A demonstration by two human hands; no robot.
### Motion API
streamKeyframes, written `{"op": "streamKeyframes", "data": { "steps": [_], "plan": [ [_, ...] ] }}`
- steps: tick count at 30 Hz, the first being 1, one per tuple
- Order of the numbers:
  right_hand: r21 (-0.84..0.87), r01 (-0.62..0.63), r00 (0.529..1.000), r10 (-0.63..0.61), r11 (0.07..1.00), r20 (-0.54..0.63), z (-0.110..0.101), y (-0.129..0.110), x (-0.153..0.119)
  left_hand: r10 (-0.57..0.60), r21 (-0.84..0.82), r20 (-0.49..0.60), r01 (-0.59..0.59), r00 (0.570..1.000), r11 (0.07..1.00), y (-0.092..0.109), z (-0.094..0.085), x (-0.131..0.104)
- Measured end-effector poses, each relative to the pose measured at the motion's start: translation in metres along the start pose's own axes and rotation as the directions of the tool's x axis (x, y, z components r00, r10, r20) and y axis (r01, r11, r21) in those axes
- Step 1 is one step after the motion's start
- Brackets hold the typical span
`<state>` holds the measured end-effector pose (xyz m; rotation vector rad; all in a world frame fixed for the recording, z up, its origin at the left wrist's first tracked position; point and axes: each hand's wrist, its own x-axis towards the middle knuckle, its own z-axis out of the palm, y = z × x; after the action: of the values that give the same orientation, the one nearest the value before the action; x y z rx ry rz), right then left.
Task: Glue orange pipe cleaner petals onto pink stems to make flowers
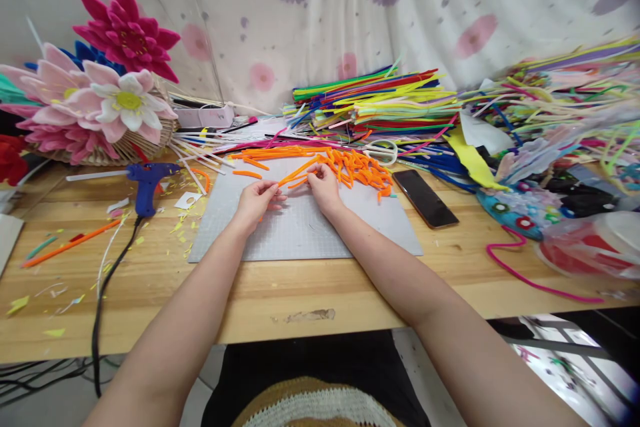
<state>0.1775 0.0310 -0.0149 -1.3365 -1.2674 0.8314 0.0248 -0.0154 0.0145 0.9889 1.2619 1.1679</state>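
Note:
Above the grey cutting mat, my left hand pinches one end of an orange pipe cleaner. My right hand is closed on the orange strand a little to the right, its fingertips close to the pile. Orange fuzzy stems run between the two hands, bent at an angle. A heap of short curled orange pieces lies just right of my right hand. Straight orange stems line the mat's back edge, and a short orange piece rests left of them.
A blue glue gun with a black cord stands left. Felt-like flowers fill the back left. Scissors, a phone and bundles of coloured stems lie right and behind. A plastic-wrapped tub sits far right.

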Motion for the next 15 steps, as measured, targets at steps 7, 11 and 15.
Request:
{"op": "streamKeyframes", "data": {
  "steps": [7, 11, 15],
  "plan": [
    [0.000, 0.006, 0.999, -0.005, 1.000, -0.044, -0.002, -0.005, -0.003, 0.021, 0.092, 0.063, -0.027, 0.998, 0.995, -0.001, 0.005, -0.004],
    [0.039, 0.012, 1.000, -0.011, 0.999, -0.027, 0.000, -0.010, -0.007, 0.017, 0.094, 0.061, -0.023, 0.998, 0.995, -0.001, 0.006, -0.005],
    [0.167, -0.031, 0.997, 0.018, 0.985, 0.074, 0.004, -0.014, -0.011, 0.003, 0.068, 0.062, -0.007, 0.998, 0.998, 0.001, 0.007, -0.005]
  ]
}}
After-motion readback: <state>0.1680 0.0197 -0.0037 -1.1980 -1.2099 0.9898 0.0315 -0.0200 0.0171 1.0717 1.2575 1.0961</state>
